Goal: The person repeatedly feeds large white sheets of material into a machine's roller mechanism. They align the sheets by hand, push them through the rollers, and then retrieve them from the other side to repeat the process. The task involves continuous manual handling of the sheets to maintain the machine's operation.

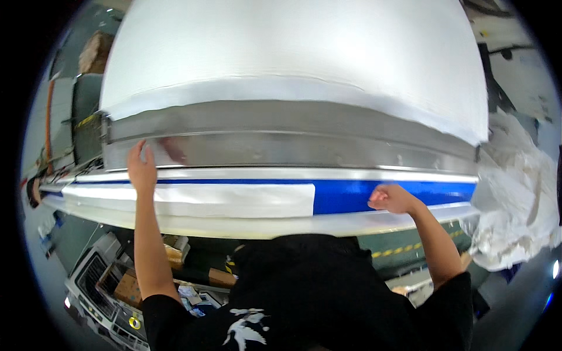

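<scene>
A wide sheet of white fabric (293, 47) lies ahead of me, its near edge uneven over a grey metal plate (304, 149). Over the plate's near left part, my left hand (141, 167) is open, thumb and fingers apart, holding nothing. A dim reflection shows in the metal beside it. My right hand (393, 199) is closed with curled fingers above a blue strip (345, 196) along the near side; nothing shows in it. A long white strip (234, 200) covers the blue one's left part, ending left of my right hand.
Crumpled translucent white sheeting (512, 193) hangs at the right end. A pale rounded rail (205, 227) runs between the strips and my body. Below left stand a grey metal frame (96, 275) and cardboard boxes (127, 288). A brown lump (95, 52) lies at far left.
</scene>
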A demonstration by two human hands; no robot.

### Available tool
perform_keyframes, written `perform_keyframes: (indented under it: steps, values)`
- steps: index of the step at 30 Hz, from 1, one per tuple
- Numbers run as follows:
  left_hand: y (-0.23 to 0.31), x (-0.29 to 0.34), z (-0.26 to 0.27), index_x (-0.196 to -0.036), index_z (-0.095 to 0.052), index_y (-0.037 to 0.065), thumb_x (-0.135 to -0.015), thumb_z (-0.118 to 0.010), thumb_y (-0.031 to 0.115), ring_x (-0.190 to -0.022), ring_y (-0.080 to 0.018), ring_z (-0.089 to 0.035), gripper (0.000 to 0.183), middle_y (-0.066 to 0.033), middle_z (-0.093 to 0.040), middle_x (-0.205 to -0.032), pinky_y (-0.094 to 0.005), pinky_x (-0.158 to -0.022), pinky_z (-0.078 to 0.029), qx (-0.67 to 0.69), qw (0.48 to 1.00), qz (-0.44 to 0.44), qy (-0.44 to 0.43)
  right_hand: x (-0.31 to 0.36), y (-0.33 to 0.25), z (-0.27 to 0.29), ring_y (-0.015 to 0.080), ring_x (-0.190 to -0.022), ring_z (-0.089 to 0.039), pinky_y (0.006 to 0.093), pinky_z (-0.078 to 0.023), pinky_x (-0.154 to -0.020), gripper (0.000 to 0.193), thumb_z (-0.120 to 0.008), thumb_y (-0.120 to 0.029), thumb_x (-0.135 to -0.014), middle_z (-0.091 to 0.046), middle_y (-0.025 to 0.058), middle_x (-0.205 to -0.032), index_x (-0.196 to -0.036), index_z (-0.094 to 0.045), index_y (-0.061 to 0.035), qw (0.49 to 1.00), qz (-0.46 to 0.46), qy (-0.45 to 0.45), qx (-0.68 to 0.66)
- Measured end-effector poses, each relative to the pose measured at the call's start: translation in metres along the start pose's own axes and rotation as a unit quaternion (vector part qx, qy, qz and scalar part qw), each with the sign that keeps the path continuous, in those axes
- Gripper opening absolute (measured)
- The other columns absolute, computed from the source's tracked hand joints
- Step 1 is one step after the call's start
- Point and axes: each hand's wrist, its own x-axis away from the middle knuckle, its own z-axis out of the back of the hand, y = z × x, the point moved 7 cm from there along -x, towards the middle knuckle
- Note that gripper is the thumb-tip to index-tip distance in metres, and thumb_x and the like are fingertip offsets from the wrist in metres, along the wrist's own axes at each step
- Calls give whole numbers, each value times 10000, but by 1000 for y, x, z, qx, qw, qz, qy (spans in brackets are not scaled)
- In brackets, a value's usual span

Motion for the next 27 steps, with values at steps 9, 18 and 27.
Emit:
perform_keyframes:
  steps: [9, 18, 27]
  values:
    - [-15, -43, -31, -1149, -584, 81, -846, -549, 161, -1053, -327, -536, 315, -124, -574, -1167, -442, -932, -405, -45, 987, -72, 137, -64, -252, 8, 277, -683, -632, 375, -495, -652, 246, -620, -284, -849, -653, 139, -746, -899, -645, -45, 954, 192, 132, 190]
    - [-17, -47, -21, -1142, -577, 67, -798, -545, 102, -1062, -328, -525, 348, -125, -560, -1170, -434, -919, -398, 39, 988, -44, 142, -174, -582, -29, 253, -664, -611, 354, -479, -644, 197, -582, -230, -860, -654, 113, -743, -878, -632, -40, 873, 415, 176, 186]
    - [-20, -50, -20, -1118, -579, 45, -775, -573, 86, -1055, -337, -530, 345, -141, -559, -1159, -442, -919, -401, 64, 987, -38, 143, -236, -716, -51, 282, -783, -661, 402, -524, -707, 186, -608, -264, -776, -689, 88, -781, -836, -681, -104, 836, 443, 241, 218]
